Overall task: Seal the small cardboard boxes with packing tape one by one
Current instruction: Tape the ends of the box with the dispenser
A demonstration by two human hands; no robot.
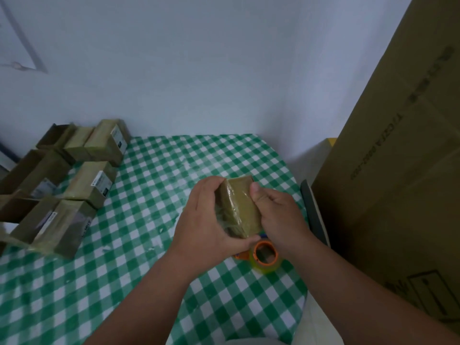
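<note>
Two bare hands hold one small brown cardboard box (237,207) above a round table with a green and white checked cloth (154,185).

The box is covered with shiny clear tape and is held tilted over the middle of the table, near its right edge. It is gripped by the left hand (206,220) from the left side and from below, with the fingers curled around its far edge. The right hand (278,215) is closed on the right side, and its thumb is pressed on the top face. A roll of clear packing tape with an orange core (265,255) is seen on the cloth just under the hands. Several other small brown cardboard boxes (74,180) are grouped at the left side of the table. A large tall cardboard carton (398,170) is placed at the right.
</note>
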